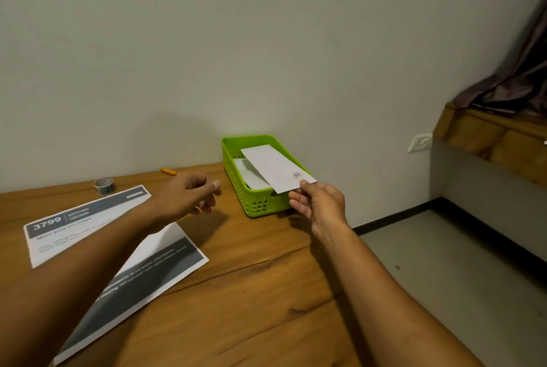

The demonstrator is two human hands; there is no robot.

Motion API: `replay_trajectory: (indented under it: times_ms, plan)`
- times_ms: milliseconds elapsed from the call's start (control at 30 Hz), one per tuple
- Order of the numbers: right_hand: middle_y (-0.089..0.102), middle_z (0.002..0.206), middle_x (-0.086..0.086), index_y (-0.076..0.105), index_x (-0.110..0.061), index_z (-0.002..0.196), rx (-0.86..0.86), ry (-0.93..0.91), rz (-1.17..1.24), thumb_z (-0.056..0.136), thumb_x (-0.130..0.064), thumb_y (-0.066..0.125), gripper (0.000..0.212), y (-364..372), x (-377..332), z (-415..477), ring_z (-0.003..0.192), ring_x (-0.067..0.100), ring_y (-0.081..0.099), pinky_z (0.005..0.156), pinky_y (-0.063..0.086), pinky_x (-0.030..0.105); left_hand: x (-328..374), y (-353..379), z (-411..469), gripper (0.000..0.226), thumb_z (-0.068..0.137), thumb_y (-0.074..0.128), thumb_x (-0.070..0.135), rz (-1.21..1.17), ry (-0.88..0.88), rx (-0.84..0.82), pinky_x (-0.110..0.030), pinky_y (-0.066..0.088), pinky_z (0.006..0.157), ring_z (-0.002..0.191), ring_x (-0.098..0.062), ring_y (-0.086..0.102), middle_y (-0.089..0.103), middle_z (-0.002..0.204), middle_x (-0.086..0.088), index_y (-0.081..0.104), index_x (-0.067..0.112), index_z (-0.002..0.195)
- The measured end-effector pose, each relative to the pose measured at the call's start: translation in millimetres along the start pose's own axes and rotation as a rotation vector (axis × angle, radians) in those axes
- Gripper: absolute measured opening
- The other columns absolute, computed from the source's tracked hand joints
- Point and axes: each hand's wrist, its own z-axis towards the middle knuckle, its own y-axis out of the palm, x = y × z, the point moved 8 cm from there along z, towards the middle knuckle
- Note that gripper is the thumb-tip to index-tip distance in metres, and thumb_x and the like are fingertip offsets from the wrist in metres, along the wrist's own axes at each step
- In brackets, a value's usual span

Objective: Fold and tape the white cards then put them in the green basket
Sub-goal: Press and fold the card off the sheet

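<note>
My right hand (318, 205) pinches the near corner of a folded white card (273, 167) with a small piece of tape near that corner. The card is held tilted over the green basket (260, 207), which stands at the table's far right edge by the wall. Another white card (247, 174) lies inside the basket, partly hidden under the held one. My left hand (189, 193) hovers above the table to the left of the basket, fingers loosely curled and holding nothing. A roll of tape (104, 185) sits at the far left of the table.
Two printed sheets, one (85, 221) and a larger one (142, 284), lie on the wooden table (251, 292) under my left arm. A yellow pen (169, 171) rests near the wall. The table's right edge drops to a grey floor (444, 263).
</note>
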Motion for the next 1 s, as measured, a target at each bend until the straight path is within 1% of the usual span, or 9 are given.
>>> replay_trajectory:
  times_ms: [167,333,467,567,667,767,900,967,1000]
  plan:
    - [0.059,0.065,0.004,0.059,-0.011,0.085,0.005,-0.061,-0.199,0.092,-0.025,0.078,0.025,9.7,7.7,10.2,0.046,0.014,0.063,0.038,0.050,0.025,-17.9,-12.2,-8.4,0.033,0.103,0.056,0.035,0.011,-0.024,-0.001,-0.031,0.052,0.069,0.076,-0.019,0.071,0.075,0.084,-0.009,0.070,0.006,0.097]
    - [0.051,0.052,0.004,0.050,-0.015,0.071,-0.023,-0.193,-0.378,0.091,-0.033,0.079,0.040,24.9,10.3,-5.1,0.039,0.016,0.051,0.038,0.039,0.025,-38.1,-31.9,-24.3,0.031,0.101,0.059,0.036,0.030,-0.019,0.031,-0.031,0.053,0.072,0.076,-0.014,0.069,0.074,0.083,-0.007,0.071,0.008,0.095]
    - [0.048,0.047,0.002,0.048,-0.017,0.068,-0.125,-0.252,-0.426,0.093,-0.031,0.077,0.041,53.4,22.1,-31.2,0.038,0.016,0.047,0.037,0.035,0.023,-60.1,-68.3,-49.7,0.018,0.100,0.063,0.033,0.166,0.001,0.234,-0.037,0.050,0.076,0.085,-0.022,0.065,0.071,0.088,-0.003,0.070,0.019,0.092]
    - [0.045,0.047,-0.002,0.046,-0.018,0.070,-0.285,-0.274,-0.492,0.095,-0.028,0.075,0.039,91.9,44.1,-58.5,0.036,0.015,0.048,0.037,0.033,0.022,-80.2,-103.5,-77.1,0.006,0.097,0.066,0.033,0.394,-0.013,0.412,-0.038,0.048,0.080,0.102,-0.019,0.061,0.068,0.107,0.004,0.069,0.029,0.098]
    - [0.045,0.046,0.002,0.047,-0.014,0.074,-0.463,-0.274,-0.523,0.096,-0.024,0.075,0.036,136.0,70.9,-87.6,0.035,0.015,0.048,0.037,0.033,0.021,-108.5,-123.2,-102.7,0.030,0.096,0.064,0.045,0.722,-0.122,0.409,-0.046,0.046,0.098,0.124,-0.024,0.049,0.059,0.133,-0.002,0.063,0.030,0.121]
    - [0.052,0.054,0.011,0.052,-0.006,0.077,-0.602,-0.307,-0.609,0.095,-0.025,0.076,0.035,175.5,91.5,-111.8,0.039,0.017,0.054,0.039,0.038,0.022,-135.7,-128.8,-126.4,0.066,0.094,0.053,0.064,0.851,-0.321,0.327,-0.051,0.033,0.116,0.145,-0.027,0.031,0.037,0.158,-0.005,0.043,0.029,0.149]
    - [0.064,0.065,0.001,0.064,-0.017,0.078,-0.748,-0.404,-0.809,0.091,-0.037,0.078,0.028,218.9,117.5,-139.2,0.059,0.022,0.065,0.058,0.057,0.042,-160.3,-129.1,-139.6,0.098,0.086,0.026,0.087,0.884,-0.399,0.150,-0.058,0.011,0.123,0.155,-0.029,0.012,0.015,0.169,-0.005,0.019,0.025,0.161]
    - [0.069,0.078,-0.004,0.067,-0.023,0.084,-0.855,-0.527,-0.940,0.087,-0.052,0.076,0.030,236.1,127.1,-157.0,0.074,0.016,0.066,0.069,0.058,0.044,-158.8,-133.5,-140.5,0.100,0.083,0.022,0.087,0.846,-0.340,0.109,-0.058,0.008,0.123,0.155,-0.028,0.012,0.016,0.170,0.000,0.019,0.025,0.161]
    - [0.070,0.090,-0.009,0.068,-0.027,0.093,-0.931,-0.598,-1.025,0.086,-0.060,0.073,0.034,243.1,132.5,-167.3,0.085,0.011,0.064,0.074,0.058,0.040,-156.6,-136.5,-139.7,0.091,0.089,0.024,0.082,0.816,-0.304,0.108,-0.057,0.008,0.123,0.154,-0.028,0.013,0.018,0.169,0.002,0.022,0.027,0.160]
